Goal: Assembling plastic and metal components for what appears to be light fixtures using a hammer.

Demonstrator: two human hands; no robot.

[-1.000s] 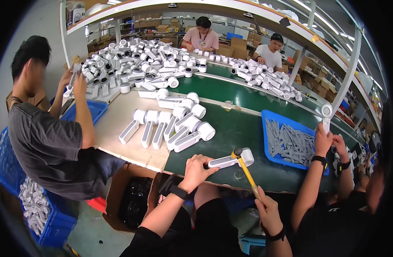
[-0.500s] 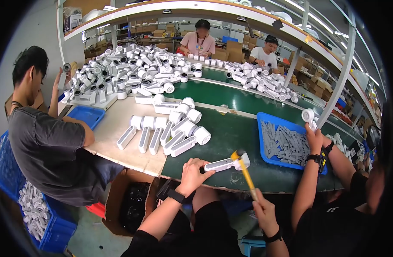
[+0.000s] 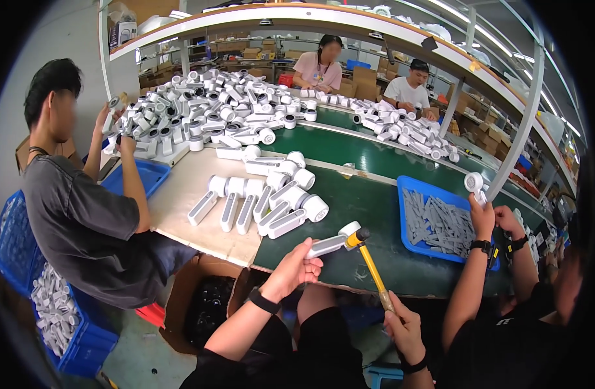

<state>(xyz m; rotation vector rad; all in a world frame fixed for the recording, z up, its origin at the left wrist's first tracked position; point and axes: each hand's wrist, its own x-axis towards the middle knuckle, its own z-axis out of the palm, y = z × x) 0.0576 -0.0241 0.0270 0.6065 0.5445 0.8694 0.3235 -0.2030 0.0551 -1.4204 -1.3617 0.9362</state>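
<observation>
My left hand holds a white handheld unit by the end of its handle, which has a grey strip. Its round head points away to the right, over the front edge of the green table. In my right hand is a hammer with a yellow handle and a black-tipped head. The hammer head overlaps the round end of the unit; whether they touch I cannot tell. Beyond my left hand lie several similar white units, side by side.
A large heap of white units covers the back left. At right stands a blue tray of grey strips, beside a co-worker's hands. Another co-worker sits at left, near an open cardboard box below the table.
My left hand has raised and tilted the unit, moving its round head up and left. The hammer head now overlaps that end. The left co-worker's second hand has come up to the part they hold.
</observation>
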